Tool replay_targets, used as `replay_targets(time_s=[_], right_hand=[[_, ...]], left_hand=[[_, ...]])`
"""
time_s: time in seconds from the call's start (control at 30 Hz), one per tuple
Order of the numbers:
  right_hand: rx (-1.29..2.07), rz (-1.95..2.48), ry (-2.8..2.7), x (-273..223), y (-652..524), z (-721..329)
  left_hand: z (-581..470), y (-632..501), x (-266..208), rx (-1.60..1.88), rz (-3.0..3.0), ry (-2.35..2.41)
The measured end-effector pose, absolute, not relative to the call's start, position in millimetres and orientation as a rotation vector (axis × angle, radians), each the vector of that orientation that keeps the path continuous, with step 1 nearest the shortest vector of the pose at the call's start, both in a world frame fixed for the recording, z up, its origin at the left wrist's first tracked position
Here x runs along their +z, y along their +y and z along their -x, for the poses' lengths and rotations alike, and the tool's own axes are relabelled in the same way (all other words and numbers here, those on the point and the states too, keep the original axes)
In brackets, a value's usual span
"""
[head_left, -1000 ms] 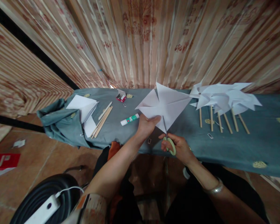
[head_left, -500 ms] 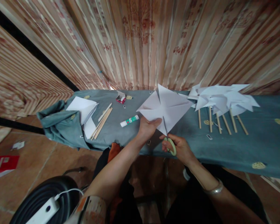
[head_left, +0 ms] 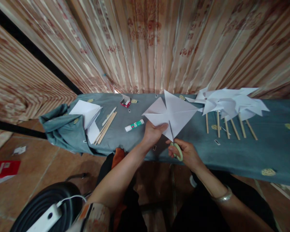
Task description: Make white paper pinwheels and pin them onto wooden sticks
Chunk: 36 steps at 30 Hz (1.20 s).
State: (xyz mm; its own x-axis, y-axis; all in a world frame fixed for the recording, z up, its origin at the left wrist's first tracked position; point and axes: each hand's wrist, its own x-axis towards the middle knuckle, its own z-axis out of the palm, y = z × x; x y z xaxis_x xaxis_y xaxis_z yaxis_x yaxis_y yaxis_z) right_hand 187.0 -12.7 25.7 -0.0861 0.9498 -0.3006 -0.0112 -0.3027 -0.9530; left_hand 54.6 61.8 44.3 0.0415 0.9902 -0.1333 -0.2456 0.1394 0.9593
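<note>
My left hand (head_left: 153, 132) grips a square sheet of white paper (head_left: 180, 113) by its lower left side, thumb on top. Slits run from the sheet's corners toward its middle, and crease lines show on it. In the fingers of my right hand (head_left: 187, 153) is a pair of scissors (head_left: 177, 151) with pale green handles. Their blades lie along the sheet's near corner, pointing up toward the centre. A glue stick (head_left: 134, 125) with a green label lies on the cloth just left of my left hand.
Several white paper pinwheels (head_left: 232, 101) on wooden sticks lie at the right of the cloth-covered table (head_left: 241, 161). To the left are folded white paper (head_left: 84, 111), thin wooden sticks (head_left: 105, 129), a white pen (head_left: 109, 116) and a small red box (head_left: 125, 101). A curtain (head_left: 149, 48) hangs behind.
The sheet's far corner has dipped slightly toward me. Both hands keep almost the same place, and the scissors remain at the near corner.
</note>
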Motion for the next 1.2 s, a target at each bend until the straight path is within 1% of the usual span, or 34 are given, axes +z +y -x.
replay_targets(time_s=[0.13,0.4,0.63,0.77,1.2], right_hand=[[1.498,1.382,-1.139,23.2,-12.4,-189.0],[1.528,1.395,-1.048,24.9,-12.7,-187.1],[1.508,1.386,-1.067,24.6,-12.2,-187.2],[1.504,1.382,-1.064,24.6,-11.8,-186.2],[1.506,1.388,-1.042,23.7,-12.0,-186.2]], left_hand=[[-55.5,59.4,43.7,1.159,-0.95,1.07],[-55.3,61.6,40.9,1.227,-0.967,1.053],[-55.8,58.6,37.5,1.152,-0.978,1.088],[-56.0,58.8,34.6,1.176,-0.995,1.078],[-56.4,58.9,39.1,1.169,-0.982,1.095]])
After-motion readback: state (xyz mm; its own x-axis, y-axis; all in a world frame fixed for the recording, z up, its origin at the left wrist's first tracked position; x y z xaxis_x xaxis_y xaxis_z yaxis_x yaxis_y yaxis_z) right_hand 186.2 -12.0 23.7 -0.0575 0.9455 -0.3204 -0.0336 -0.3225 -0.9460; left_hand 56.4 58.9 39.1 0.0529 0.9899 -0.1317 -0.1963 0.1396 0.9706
